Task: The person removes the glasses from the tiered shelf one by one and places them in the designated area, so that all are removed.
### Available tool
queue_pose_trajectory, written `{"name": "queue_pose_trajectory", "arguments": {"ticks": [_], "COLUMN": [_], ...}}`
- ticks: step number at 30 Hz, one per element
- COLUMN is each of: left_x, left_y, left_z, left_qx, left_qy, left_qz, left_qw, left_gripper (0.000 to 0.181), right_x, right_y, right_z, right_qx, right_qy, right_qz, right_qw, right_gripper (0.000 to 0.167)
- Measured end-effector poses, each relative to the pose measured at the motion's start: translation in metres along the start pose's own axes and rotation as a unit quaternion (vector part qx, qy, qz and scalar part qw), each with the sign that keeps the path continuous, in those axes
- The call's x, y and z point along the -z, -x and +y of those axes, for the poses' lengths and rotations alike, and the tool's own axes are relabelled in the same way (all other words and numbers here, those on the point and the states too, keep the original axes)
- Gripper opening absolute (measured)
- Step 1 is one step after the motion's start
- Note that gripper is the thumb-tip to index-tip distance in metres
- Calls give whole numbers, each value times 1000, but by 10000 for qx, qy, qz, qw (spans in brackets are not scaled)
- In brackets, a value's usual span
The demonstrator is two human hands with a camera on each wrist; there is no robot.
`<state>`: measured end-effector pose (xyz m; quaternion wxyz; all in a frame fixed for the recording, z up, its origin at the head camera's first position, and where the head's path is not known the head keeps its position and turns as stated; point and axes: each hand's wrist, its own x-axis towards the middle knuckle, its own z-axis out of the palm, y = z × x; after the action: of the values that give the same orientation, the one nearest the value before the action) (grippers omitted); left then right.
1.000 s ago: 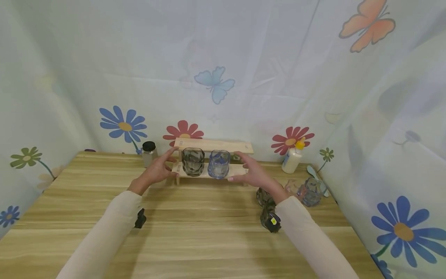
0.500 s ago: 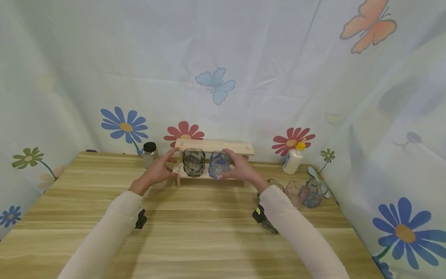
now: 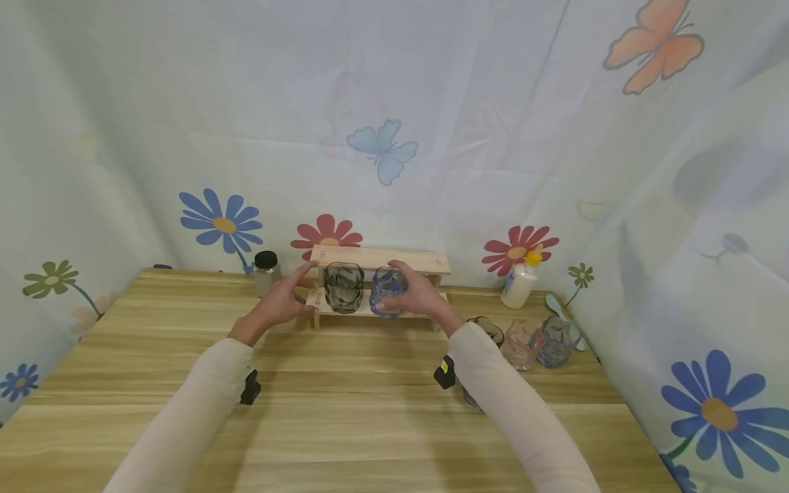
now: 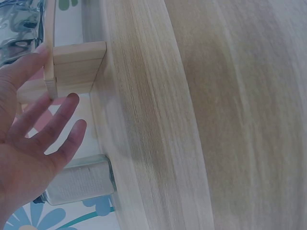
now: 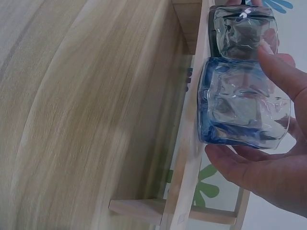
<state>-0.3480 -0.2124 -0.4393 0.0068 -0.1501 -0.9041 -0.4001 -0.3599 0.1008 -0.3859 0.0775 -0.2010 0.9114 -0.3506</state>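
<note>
In the head view a small two-tier wooden rack [image 3: 419, 260] stands at the table's back. On its lower board a dark grey glass [image 3: 344, 287] and a blue glass [image 3: 383, 301] stand upright side by side. My right hand [image 3: 422, 294] holds the blue glass, thumb across its front and fingers on the other side, which the right wrist view shows closer. At the rack's left end is my left hand [image 3: 277, 301], fingers spread. The left wrist view shows its thumb [image 4: 29, 67] at the lower board's edge, with the other fingers loosely extended.
A black-lidded jar [image 3: 266, 274] stands left of the rack. To the right are a white bottle with a yellow cap [image 3: 520, 284], a pale blue spoon [image 3: 555, 305], a pink glass [image 3: 522, 346], another bluish glass [image 3: 557, 342] and grey glasses partly hidden by my right sleeve [image 3: 493, 356].
My right hand has moved left from the rack's right side onto the blue glass, its thumb now across the front. The left hand stays at the rack's left end.
</note>
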Motion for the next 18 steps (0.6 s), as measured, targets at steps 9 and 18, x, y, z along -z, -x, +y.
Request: {"name": "queue_pose_trajectory", "arguments": {"ticks": [9, 18], "left_x": [0, 0], "left_y": [1, 1], "left_z": [2, 2], "left_qx": [-31, 29], "left_qy": [-28, -37], "left_qz": [6, -6], "left_qw": [10000, 10000], "left_gripper": [100, 100], "right_x": [-6, -10], "right_y": [-7, -7], "right_z": [4, 1], "right_qx": [-36, -95], "right_qy": [-77, -196], "right_qz": [64, 158], "right_qw": [9999, 9996], "right_gripper": [98, 99]}}
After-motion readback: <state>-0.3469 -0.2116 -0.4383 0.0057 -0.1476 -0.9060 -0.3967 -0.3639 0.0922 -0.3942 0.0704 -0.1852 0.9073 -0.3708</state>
